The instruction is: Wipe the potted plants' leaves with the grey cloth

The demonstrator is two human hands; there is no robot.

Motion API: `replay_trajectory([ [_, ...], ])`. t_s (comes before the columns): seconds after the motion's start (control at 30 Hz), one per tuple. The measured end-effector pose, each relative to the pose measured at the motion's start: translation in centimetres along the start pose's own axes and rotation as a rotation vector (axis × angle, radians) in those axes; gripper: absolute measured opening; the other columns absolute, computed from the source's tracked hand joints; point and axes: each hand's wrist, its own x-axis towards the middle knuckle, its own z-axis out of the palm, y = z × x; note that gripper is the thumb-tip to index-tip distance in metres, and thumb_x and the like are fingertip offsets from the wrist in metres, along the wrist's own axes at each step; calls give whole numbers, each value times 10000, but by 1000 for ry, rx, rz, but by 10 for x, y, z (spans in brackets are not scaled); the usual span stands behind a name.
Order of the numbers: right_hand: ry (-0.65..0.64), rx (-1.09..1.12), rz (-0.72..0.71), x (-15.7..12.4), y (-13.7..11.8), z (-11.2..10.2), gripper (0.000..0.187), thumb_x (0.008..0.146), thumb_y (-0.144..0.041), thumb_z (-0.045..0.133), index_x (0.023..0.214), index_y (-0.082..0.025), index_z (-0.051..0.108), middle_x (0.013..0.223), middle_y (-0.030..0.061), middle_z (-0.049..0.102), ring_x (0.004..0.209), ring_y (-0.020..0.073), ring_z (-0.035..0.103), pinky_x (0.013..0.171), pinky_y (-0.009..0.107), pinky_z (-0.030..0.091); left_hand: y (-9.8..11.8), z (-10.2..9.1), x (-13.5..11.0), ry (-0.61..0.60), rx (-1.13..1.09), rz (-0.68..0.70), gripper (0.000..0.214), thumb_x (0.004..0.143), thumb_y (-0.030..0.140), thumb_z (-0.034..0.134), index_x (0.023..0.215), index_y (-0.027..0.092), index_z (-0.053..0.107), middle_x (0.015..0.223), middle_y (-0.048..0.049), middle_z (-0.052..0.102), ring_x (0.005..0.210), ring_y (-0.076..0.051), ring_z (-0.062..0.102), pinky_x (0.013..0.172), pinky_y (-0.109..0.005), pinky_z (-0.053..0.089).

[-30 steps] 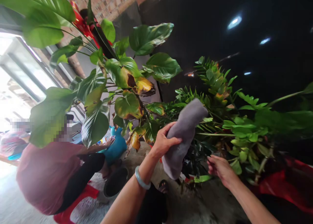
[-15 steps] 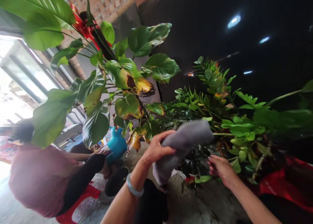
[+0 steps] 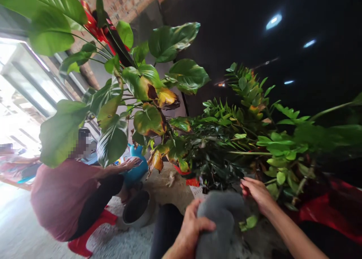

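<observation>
My left hand [image 3: 195, 225] is wrapped round a grey cloth [image 3: 226, 213], which folds over low in front of me and is blurred at its top. My right hand [image 3: 256, 193] is closed in a pinch beside the dark leaves of the potted plants [image 3: 220, 164]. What sits between its fingertips cannot be made out. Just below that hand a few small green leaves [image 3: 249, 223] show beside the cloth. A long pale stem [image 3: 249, 153] runs across above the right hand into brighter green leaves [image 3: 279, 147].
A large-leaved plant [image 3: 149, 119] with yellowed, browned leaves stands at left centre. Another person [image 3: 62, 198] sits on a red stool [image 3: 93, 228], by a blue animal-shaped object [image 3: 138, 168] and a dark bucket [image 3: 138, 210]. Red wrapping [image 3: 328, 210] lies at right.
My left hand has swung the grey cloth down and towards me, away from the stem. My right hand has hardly moved. The seated person has leaned, with a hand on the blue object.
</observation>
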Motion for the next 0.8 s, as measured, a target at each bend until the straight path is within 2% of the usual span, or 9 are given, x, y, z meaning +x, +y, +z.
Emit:
replay_trajectory([
  [0.07,-4,-7,4,-1,-1,1,178,494,-141,702,505,-183,529,375,-57,521,295,65,421,299,182,375,39,0,8,67,-39,207,474,439,230,719,899,184,613,636,28,639,522,-146,538,489,-244,416],
  [0.13,-5,-12,13,-1,-1,2,193,503,-134,708,504,-183,521,378,-60,520,298,64,426,303,180,381,77,-3,25,242,-92,414,462,497,265,718,936,199,592,696,31,645,587,-142,568,551,-242,447],
  [0.23,-6,-6,28,2,2,1,198,511,-140,731,569,-186,548,391,-67,525,303,76,443,315,193,399,98,-1,50,424,-179,517,429,507,279,710,908,201,579,762,22,650,659,-137,586,632,-251,470],
  [0.33,-7,9,42,6,6,-1,213,522,-167,748,612,-195,557,410,-67,540,313,89,459,330,209,411,65,10,55,403,-158,230,377,473,285,691,820,191,576,661,12,628,592,-152,567,576,-275,462],
  [0.4,-3,15,53,6,7,-4,213,534,-180,750,611,-198,553,422,-61,550,319,94,469,340,214,414,30,20,44,249,-151,15,370,443,252,666,796,200,569,599,19,609,543,-168,558,536,-291,448],
  [0.47,3,12,67,3,6,-7,202,548,-185,744,595,-197,547,436,-49,563,328,99,483,357,221,423,2,27,28,104,-165,-71,397,428,220,656,817,197,578,599,17,611,523,-166,546,520,-286,428],
  [0.6,-23,-5,129,-23,0,-5,170,602,-287,721,714,-194,633,599,24,674,481,168,626,423,260,476,-10,29,10,47,-218,-63,438,421,214,656,853,183,588,590,10,605,532,-172,542,518,-278,407],
  [0.7,-194,-38,196,-58,6,6,467,575,-438,747,979,-221,660,868,73,741,812,258,699,549,311,525,0,26,10,143,-290,-9,481,422,209,680,893,190,582,653,3,623,602,-183,563,574,-289,435],
  [0.8,-358,-119,172,-92,30,17,658,502,-519,785,1068,-208,656,970,85,742,961,304,668,704,352,533,2,29,13,183,-392,49,493,412,205,697,892,192,586,682,7,617,636,-173,560,614,-282,439],
])
